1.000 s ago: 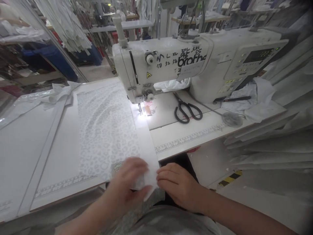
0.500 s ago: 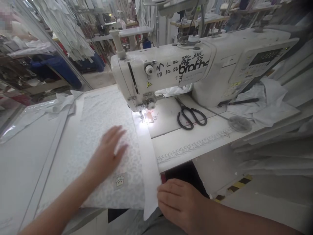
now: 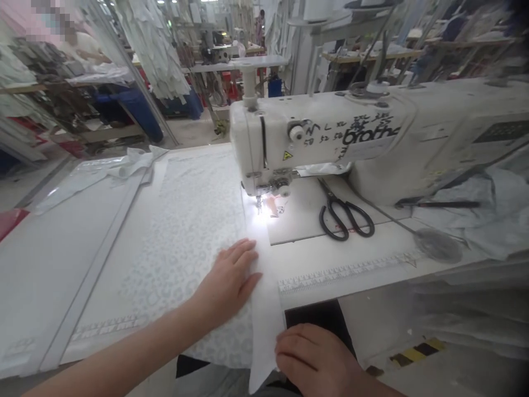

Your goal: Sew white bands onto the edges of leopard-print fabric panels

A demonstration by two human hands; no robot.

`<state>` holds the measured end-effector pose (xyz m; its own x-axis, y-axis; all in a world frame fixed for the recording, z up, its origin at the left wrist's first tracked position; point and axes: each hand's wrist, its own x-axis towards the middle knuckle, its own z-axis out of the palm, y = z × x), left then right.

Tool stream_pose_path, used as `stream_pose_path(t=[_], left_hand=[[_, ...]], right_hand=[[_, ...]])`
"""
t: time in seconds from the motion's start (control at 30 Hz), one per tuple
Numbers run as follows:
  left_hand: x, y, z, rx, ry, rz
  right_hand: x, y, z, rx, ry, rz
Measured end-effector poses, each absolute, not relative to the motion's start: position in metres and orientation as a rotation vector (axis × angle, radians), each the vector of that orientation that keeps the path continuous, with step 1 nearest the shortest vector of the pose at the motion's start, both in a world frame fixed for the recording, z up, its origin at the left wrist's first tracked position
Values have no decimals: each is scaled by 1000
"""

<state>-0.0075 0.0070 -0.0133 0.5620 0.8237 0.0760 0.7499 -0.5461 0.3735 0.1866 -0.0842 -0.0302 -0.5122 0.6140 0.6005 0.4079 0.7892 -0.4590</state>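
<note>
A pale fabric panel with a grey leopard-like print lies on the sewing table. Along its right edge runs a plain white fabric strip, reaching up under the lit presser foot of the sewing machine. My left hand rests on the panel beside the strip, palm down with fingers stretched toward the needle. Down at the table's front edge, my right hand has its fingers curled and closed on the strip's right edge; the fingertips are partly hidden.
Black-handled scissors lie right of the needle. A measuring tape runs along the table's front. Crumpled white cloth lies by the machine's base, with a dark slim tool on it. A person sits far back left.
My left hand has come down and right, onto the panel near the strip. The small patch with a cartoon print is now out of sight. The view has shifted left; my right hand stays at the strip.
</note>
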Motion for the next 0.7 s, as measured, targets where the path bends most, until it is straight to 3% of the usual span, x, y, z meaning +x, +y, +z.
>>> stream_pose_path(t=[0.7], left_hand=[[-20,49,-12,2546,1142,344]], right_hand=[[186,6,-18,-911,-2197,575]])
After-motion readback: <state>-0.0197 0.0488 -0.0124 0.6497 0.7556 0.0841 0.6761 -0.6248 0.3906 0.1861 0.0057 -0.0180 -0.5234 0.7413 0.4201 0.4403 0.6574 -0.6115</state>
